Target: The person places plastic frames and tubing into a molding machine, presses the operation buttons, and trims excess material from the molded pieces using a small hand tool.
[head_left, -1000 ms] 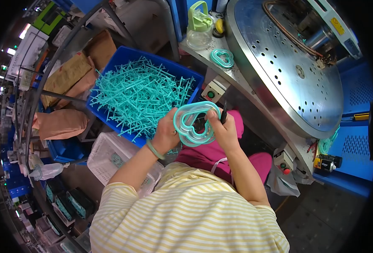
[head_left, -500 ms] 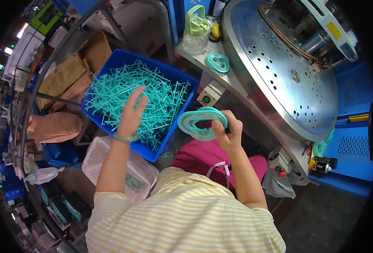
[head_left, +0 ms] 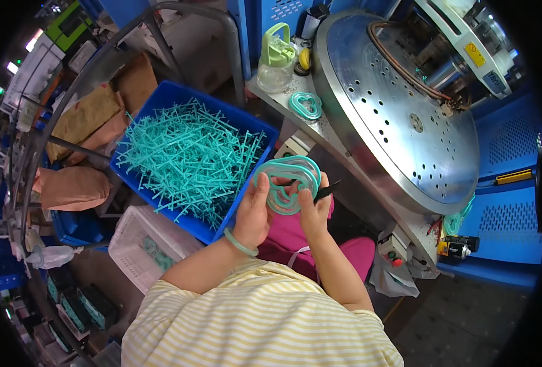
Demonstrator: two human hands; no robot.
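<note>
In front of my body I hold a teal and clear plastic ring-shaped part (head_left: 288,166) with a wavy, rounded outline. My left hand (head_left: 252,214) grips its left edge, the thumb resting on the rim. My right hand (head_left: 313,213) grips its lower right side, thumb on the rim. A black pointed object (head_left: 328,189) sticks out by the right fingers; its kind is unclear. Just left of the hands is a blue bin (head_left: 260,126) heaped with thin teal plastic sticks (head_left: 188,156). A similar teal part (head_left: 306,106) lies on the bench.
A round metal table (head_left: 393,116) with holes fills the bench to the right. A clear bottle (head_left: 275,76) with a green lid stands on the bench corner. Below the blue bin is a white basket (head_left: 130,244) holding teal pieces. A spray can (head_left: 454,249) lies at the right.
My left hand has come from above the teal sticks to the ring-shaped part and taken its left edge. My right hand has moved slightly left and down with the part.
</note>
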